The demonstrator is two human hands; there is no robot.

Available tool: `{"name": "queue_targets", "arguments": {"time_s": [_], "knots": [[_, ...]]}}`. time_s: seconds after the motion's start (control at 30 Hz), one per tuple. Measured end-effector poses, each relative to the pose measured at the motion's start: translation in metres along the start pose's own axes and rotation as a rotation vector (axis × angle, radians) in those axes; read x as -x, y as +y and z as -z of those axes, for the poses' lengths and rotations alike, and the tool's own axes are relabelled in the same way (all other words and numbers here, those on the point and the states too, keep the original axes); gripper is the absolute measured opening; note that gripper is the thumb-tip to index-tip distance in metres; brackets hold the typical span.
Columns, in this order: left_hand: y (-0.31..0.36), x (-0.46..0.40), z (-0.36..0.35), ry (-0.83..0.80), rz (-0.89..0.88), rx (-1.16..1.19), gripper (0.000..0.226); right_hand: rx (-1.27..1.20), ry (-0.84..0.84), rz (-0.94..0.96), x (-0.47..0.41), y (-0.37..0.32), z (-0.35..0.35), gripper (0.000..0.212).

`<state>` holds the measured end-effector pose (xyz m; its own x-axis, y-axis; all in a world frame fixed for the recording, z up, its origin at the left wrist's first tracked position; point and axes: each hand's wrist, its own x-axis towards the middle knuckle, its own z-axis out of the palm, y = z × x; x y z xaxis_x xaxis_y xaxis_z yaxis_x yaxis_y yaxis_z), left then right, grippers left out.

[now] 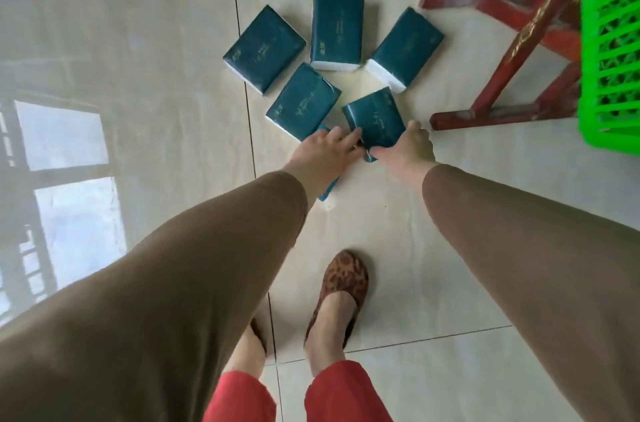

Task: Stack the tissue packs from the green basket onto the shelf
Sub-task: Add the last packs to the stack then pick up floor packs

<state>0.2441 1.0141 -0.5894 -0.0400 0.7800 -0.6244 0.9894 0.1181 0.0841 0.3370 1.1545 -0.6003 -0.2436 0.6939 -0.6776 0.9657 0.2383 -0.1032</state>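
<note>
Spreading across the whole view, the glossy tiled floor (433, 214) carries everything and mirrors a window at the left. Two arms in brown sleeves (194, 266) reach down from the lower corners towards its middle. At the right edge stands the green basket (609, 51), an open-lattice crate cut off by the frame; whether anything lies inside it cannot be told. Just beside it is a red wooden stool (512, 51), its legs on the tiles. Below, red trouser legs (346, 394) and a leopard-print slipper (343, 283) show the person's stance.

Five dark teal tissue packs lie on the floor in a loose fan: a left pack (265, 47), a centre pack (336, 28), a right pack (405, 47) and a nearer pack (302, 101), with the nearest pack (375, 120) between the hands. The left hand (329, 148) has its fingers curled onto that pack's left edge; the right hand (408, 144) grips its right edge. A sixth pack (328, 188) peeks out from beneath the left wrist.
</note>
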Motion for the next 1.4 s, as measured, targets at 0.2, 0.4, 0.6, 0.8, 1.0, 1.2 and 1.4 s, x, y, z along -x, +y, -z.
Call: {"name": "queue_targets", "arguments": {"time_s": [0.2,0.4,0.6,0.8,1.0,1.2,1.4], "knots": [[-0.006,0.003,-0.010,-0.137,0.164,0.078,0.091,-0.118,-0.081,-0.008,-0.010,0.001,-0.013,0.092],[-0.020,0.048,0.010,-0.145,0.278,0.247,0.062,-0.212,-0.015,-0.015,0.030,-0.008,0.000,0.060],[-0.041,0.172,0.074,-0.021,0.462,0.549,0.060,-0.615,-0.057,0.028,0.145,-0.034,0.079,0.047],[-0.073,0.318,0.217,0.179,0.580,0.768,0.051,-0.728,0.029,0.208,0.290,-0.100,0.231,0.038],[-0.106,0.449,0.388,0.415,0.563,0.675,0.051,-0.652,0.148,0.442,0.417,-0.147,0.404,0.039],[-0.123,0.531,0.527,0.592,0.470,0.627,0.039,-0.718,0.250,0.710,0.492,-0.180,0.540,0.040],[-0.168,0.542,0.634,0.758,0.406,0.519,0.041,-0.779,0.322,0.869,0.484,-0.235,0.650,0.041]]}}
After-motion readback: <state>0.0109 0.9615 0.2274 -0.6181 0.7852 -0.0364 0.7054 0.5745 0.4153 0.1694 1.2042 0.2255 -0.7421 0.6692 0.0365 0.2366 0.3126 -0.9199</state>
